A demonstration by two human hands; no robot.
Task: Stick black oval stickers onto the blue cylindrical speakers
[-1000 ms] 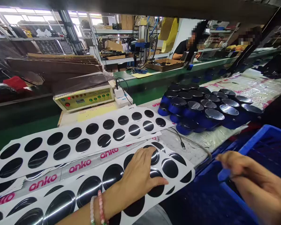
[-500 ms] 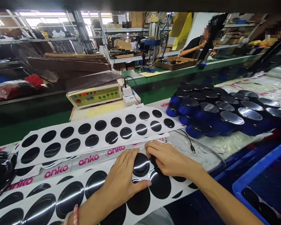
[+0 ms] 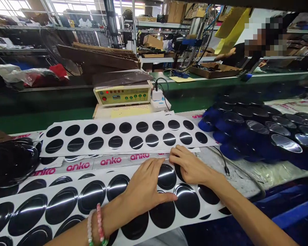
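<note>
My left hand (image 3: 143, 186) lies flat on a white sheet of glossy black round stickers (image 3: 195, 216), its thumb reaching across the sheet just below a black disc (image 3: 166, 176). My right hand (image 3: 192, 167) rests beside that disc at the sheet's upper edge, and neither hand visibly holds anything. A second white sheet of black discs (image 3: 154, 149) lies just beyond my fingers. Next to it, a strip printed "anko" (image 3: 110, 161) shows. A heap of loose black glossy pieces (image 3: 11, 162) sits at the far left.
Blue cylinders with shiny dark tops (image 3: 246, 133) crowd the bench at right, beside a cable with a small plug (image 3: 227, 171). An electrical control box (image 3: 122, 95) stands behind the sheets. A blue crate (image 3: 295, 213) edges the lower right; a co-worker (image 3: 236, 51) sits beyond.
My right hand has come from above the blue crate onto the lower sheet beside my left hand. The view has swung, leaving less of the crate in sight and more of the left pile.
</note>
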